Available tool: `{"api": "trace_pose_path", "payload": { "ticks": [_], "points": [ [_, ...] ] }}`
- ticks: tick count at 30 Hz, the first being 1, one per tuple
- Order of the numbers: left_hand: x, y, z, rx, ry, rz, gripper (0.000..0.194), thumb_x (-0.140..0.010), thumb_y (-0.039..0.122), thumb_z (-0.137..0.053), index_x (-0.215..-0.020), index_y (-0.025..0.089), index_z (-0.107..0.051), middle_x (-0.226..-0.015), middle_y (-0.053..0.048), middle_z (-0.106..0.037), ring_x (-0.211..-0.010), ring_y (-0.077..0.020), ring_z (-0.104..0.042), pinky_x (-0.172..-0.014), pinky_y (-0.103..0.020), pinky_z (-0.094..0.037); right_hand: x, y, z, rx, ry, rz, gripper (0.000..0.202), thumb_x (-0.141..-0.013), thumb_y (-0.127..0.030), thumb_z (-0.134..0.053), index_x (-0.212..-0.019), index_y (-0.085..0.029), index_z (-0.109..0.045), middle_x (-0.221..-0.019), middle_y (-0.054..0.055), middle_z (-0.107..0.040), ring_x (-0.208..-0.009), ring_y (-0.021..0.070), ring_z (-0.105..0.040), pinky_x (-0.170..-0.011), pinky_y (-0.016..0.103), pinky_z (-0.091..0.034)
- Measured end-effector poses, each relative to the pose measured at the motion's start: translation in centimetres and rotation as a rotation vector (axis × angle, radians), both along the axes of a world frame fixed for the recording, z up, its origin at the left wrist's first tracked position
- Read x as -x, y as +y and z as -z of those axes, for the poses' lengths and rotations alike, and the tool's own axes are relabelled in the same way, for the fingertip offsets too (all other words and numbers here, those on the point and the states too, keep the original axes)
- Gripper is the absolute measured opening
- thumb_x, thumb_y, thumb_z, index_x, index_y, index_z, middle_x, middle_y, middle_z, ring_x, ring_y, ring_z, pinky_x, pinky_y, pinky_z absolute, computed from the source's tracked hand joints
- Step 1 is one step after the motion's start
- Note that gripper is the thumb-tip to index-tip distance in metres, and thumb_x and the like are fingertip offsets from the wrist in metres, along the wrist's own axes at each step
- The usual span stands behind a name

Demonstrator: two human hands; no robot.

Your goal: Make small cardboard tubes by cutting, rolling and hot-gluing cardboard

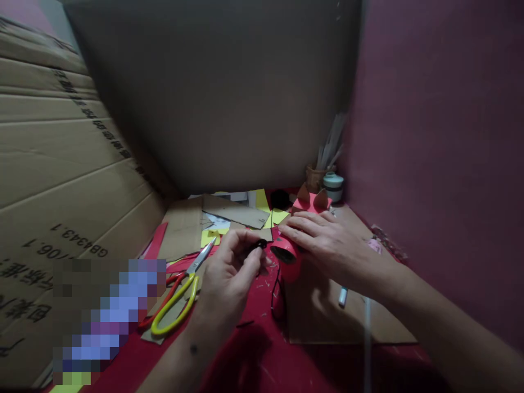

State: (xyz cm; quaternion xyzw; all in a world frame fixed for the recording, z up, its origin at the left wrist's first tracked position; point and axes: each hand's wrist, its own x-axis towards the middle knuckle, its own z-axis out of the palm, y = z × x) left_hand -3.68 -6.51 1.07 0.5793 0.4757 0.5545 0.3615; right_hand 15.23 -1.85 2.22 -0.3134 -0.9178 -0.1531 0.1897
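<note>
My left hand (235, 267) is closed, thumb and fingers pinching a small black piece (258, 244), which looks like coiled cord. To its right, my right hand (323, 237) lies over a red paper tube (284, 251), its fingers wrapped on the top of it. The tube's open end faces me and shows a dark inside. Just behind my right hand stands a red piece with two brown cardboard ears (311, 202); its lower part is hidden by the hand. A thin black cord (273, 295) hangs below the tube.
Scissors with red and yellow handles (176, 305) lie left of my left hand. Cardboard scraps (235, 210) and yellow paper are behind. A cardboard sheet (323, 322) lies under my right arm. A blue-green jar (333, 187) stands at the back right; a large cardboard box (53, 164) walls the left.
</note>
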Motion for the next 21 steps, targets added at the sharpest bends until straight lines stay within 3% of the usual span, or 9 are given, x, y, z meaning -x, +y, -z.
{"api": "trace_pose_path", "payload": {
  "ticks": [3,8,14,21],
  "points": [
    [-0.1,0.3,0.3,0.068,-0.037,0.039,0.019,-0.079,0.024,-0.057,-0.098,0.020,-0.055,-0.073,0.002,-0.060,-0.061,-0.0105,-0.055,-0.055,-0.021,-0.044,0.5,-0.3,-0.2,-0.071,-0.040,0.066,0.036,-0.089,-0.021,-0.048,-0.124,-0.015,-0.048,-0.116,0.010,-0.057,-0.104,0.0247,-0.048,-0.084,0.038,-0.038],
    [-0.4,0.4,0.5,0.073,-0.013,0.020,0.011,-0.079,0.022,-0.057,-0.089,0.021,-0.063,-0.067,0.004,-0.056,-0.049,-0.0061,-0.041,-0.045,-0.017,-0.034,1.9,-0.6,-0.2,-0.118,-0.063,0.175,0.028,-0.086,-0.017,-0.049,-0.114,-0.012,-0.053,-0.101,0.011,-0.059,-0.093,0.0268,-0.049,-0.079,0.040,-0.036],
    [-0.2,0.6,0.9,-0.009,0.084,-0.046,0.011,-0.075,0.021,-0.063,-0.086,0.021,-0.065,-0.085,-0.001,-0.064,-0.079,-0.0152,-0.056,-0.068,-0.022,-0.043,2.7,-0.2,0.3,-0.124,-0.043,0.204,0.029,-0.085,-0.013,-0.046,-0.114,-0.012,-0.052,-0.099,0.012,-0.058,-0.094,0.0281,-0.047,-0.078,0.040,-0.036],
    [0.7,0.9,1.2,-0.071,0.236,-0.161,0.008,-0.078,0.026,-0.060,-0.084,0.022,-0.065,-0.076,-0.002,-0.062,-0.065,-0.0147,-0.054,-0.054,-0.022,-0.038,3.1,0.1,0.8,-0.143,-0.030,0.200,0.029,-0.087,-0.012,-0.042,-0.114,-0.011,-0.052,-0.100,0.012,-0.057,-0.093,0.0276,-0.047,-0.078,0.038,-0.037]
  ]
}}
